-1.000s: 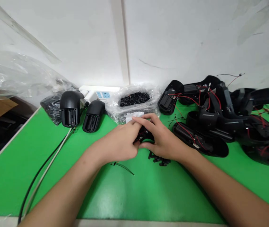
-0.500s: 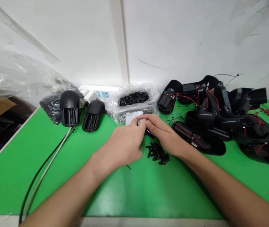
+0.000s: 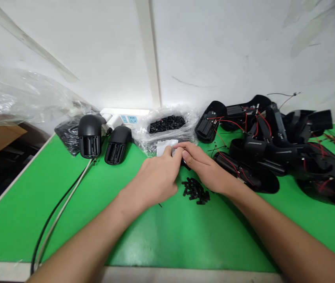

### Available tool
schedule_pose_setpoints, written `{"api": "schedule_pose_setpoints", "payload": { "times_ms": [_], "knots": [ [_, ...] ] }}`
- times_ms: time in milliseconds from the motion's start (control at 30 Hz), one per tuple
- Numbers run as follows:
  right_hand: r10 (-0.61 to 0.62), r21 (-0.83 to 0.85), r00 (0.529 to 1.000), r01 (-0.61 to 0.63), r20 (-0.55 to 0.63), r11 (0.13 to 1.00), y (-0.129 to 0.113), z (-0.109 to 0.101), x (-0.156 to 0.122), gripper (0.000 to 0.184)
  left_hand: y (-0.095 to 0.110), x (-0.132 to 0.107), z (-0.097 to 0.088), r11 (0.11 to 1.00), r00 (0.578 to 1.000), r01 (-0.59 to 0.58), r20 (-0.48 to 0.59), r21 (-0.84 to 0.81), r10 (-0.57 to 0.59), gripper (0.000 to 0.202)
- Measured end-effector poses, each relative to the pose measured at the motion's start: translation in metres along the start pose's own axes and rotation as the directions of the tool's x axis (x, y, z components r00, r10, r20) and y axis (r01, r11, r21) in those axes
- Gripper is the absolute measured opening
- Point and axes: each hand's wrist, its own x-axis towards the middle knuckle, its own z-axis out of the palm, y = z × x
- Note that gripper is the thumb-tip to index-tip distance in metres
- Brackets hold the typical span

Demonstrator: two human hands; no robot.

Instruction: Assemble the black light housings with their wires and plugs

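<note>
Beside a white paper slip (image 3: pixel 165 148), a small black part (image 3: pixel 186 166) sits half hidden between my left hand (image 3: pixel 155 177) and right hand (image 3: pixel 207 167), their fingers (image 3: pixel 179 154) pressed together on it. Loose black pegs (image 3: pixel 195 190) lie nearer on the green workbench (image 3: pixel 185 236).

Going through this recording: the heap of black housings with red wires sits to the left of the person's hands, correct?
No: the head view shows the heap of black housings with red wires to the right of the person's left hand and right hand, not to their left.
</note>
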Motion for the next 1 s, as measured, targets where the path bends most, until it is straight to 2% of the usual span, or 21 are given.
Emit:
{"api": "schedule_pose_setpoints", "payload": {
  "times_ms": [100, 167, 200, 267, 333, 400, 500, 600, 733, 867, 1000],
  "knots": [
    [-0.010, 0.031, 0.997, 0.012, -0.082, 0.999, -0.004, 0.004, 0.000, 0.047, -0.008, 0.002, 0.002, 0.994, 1.000, 0.015, 0.011, -0.105, -0.013, 0.052],
    [0.000, 0.100, 0.984, 0.018, -0.180, 0.995, -0.006, 0.005, 0.001, 0.046, -0.017, 0.005, 0.004, 0.938, 0.999, -0.005, -0.034, -0.345, -0.008, 0.058],
    [0.009, 0.147, 0.973, 0.025, -0.230, 0.989, -0.006, 0.005, 0.002, 0.046, -0.022, 0.007, 0.004, 0.864, 0.996, -0.029, -0.084, -0.502, -0.015, 0.060],
    [0.029, 0.270, 0.954, 0.055, -0.297, 0.961, -0.007, 0.003, 0.004, 0.042, -0.030, 0.011, 0.004, 0.658, 0.979, -0.094, -0.188, -0.747, -0.074, 0.062],
    [0.027, 0.399, 0.954, 0.099, -0.299, 0.912, -0.007, 0.001, 0.006, 0.038, -0.034, 0.014, 0.003, 0.497, 0.962, -0.141, -0.236, -0.856, -0.134, 0.063],
    [0.001, 0.502, 0.963, 0.140, -0.270, 0.853, -0.006, 0.001, 0.007, 0.041, -0.034, 0.015, 0.001, 0.435, 0.955, -0.153, -0.246, -0.887, -0.166, 0.064],
    [-0.072, 0.540, 0.968, 0.196, -0.242, 0.818, -0.004, 0.003, 0.006, 0.047, -0.030, 0.013, -0.002, 0.386, 0.950, -0.156, -0.245, -0.909, -0.194, 0.062],
    [-0.124, 0.492, 0.962, 0.232, -0.244, 0.839, -0.001, 0.006, 0.005, 0.057, -0.028, 0.012, -0.006, 0.326, 0.951, -0.163, -0.236, -0.931, -0.200, 0.055],
    [-0.147, 0.448, 0.955, 0.253, -0.257, 0.858, 0.003, 0.010, 0.004, 0.064, -0.027, 0.012, -0.008, 0.296, 0.944, -0.179, -0.249, -0.938, -0.217, 0.041],
    [-0.148, 0.496, 0.958, 0.255, -0.245, 0.830, 0.003, 0.014, 0.004, 0.067, -0.024, 0.013, -0.007, 0.346, 0.935, -0.164, -0.257, -0.924, -0.245, 0.025],
    [-0.126, 0.531, 0.970, 0.220, -0.207, 0.818, 0.000, 0.016, 0.003, 0.073, -0.024, 0.015, -0.004, 0.436, 0.923, -0.162, -0.292, -0.885, -0.251, 0.024]
  ]
}}
